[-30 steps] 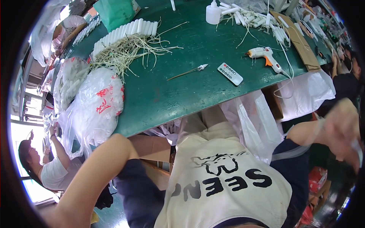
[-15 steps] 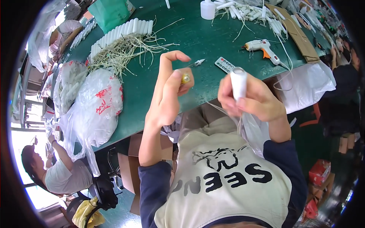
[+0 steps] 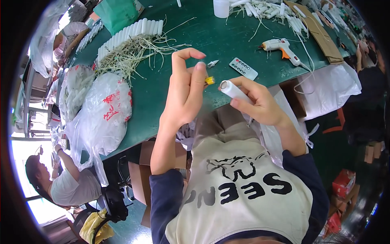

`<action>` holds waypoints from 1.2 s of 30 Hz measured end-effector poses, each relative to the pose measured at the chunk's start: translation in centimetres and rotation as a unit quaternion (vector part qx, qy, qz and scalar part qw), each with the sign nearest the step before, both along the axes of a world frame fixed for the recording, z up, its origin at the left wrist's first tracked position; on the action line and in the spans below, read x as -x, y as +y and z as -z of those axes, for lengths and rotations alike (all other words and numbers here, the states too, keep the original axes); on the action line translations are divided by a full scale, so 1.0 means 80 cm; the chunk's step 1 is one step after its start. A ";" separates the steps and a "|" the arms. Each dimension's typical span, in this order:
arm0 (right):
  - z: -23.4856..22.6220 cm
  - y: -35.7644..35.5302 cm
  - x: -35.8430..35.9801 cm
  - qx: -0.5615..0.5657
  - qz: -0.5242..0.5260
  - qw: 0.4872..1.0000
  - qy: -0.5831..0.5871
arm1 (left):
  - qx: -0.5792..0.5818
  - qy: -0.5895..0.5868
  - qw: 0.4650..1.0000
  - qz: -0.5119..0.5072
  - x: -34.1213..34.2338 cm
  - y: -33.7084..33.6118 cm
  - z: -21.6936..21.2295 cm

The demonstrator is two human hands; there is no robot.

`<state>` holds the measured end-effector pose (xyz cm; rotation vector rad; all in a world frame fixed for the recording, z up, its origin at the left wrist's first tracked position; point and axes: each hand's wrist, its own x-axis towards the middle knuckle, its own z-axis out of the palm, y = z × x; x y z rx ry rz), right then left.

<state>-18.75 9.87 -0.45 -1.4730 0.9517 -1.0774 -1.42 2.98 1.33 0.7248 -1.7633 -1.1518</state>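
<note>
My left hand (image 3: 187,87) is closed in a pinch on a small yellow piece (image 3: 210,81) that looks like an electronic part, its shiny end pointing right. Much of it is hidden behind the thumb. Close by, my right hand (image 3: 263,106) grips a white plastic tube (image 3: 236,92), tilted so its open round end faces the yellow piece. A small gap separates the two. On the green table (image 3: 183,44) beyond my hands lie a small pointed clear-and-white bulb (image 3: 213,63) and a white remote control (image 3: 243,69) with dark buttons.
A white glue gun (image 3: 284,51) with an orange trigger lies at the right, its cable hanging off the edge. White tubes with wires (image 3: 130,33) are lined up at the left, behind stuffed plastic bags (image 3: 107,116). A white bottle (image 3: 221,9) and cardboard strip (image 3: 319,36) are farther back.
My right hand has tipped the tube from upright toward the left and brought it nearer my left hand. My left hand has turned, so the yellow piece now points right.
</note>
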 end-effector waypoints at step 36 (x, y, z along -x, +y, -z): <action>0.025 -0.007 -0.007 0.112 0.045 0.988 0.094 | 0.154 -0.220 0.957 0.105 0.002 -0.009 -0.037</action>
